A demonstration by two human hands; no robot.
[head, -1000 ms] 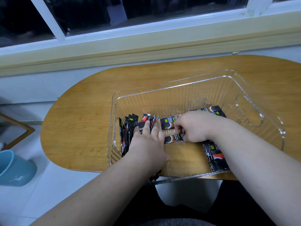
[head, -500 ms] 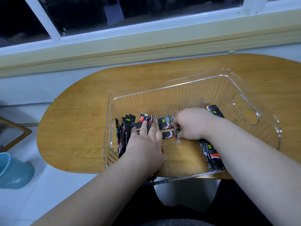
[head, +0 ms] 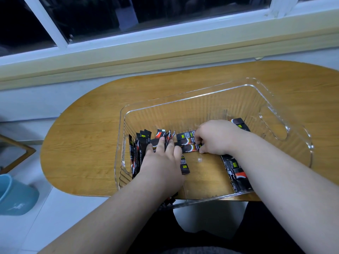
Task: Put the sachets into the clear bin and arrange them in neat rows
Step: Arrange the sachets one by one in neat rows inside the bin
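black foil sachets (head: pixel 187 142): print too small to read | those under right forearm (head: pixel 275 158): partly hidden | blue plastic bucket (head: pixel 16 197): cut by left edge

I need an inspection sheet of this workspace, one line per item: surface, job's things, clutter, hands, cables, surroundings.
Surface: oval wooden table, carrying the bin.
Job's things: clear bin; standing sachets packed at its left end; flat sachets in the middle; other flat sachets under the right forearm.
Clutter: nothing seen.
Hands: left hand, fingers straight, presses the standing sachets; right hand pinches the flat sachets.
Cables: nothing seen.
Surroundings: window frame behind the table; blue container on the floor, left.
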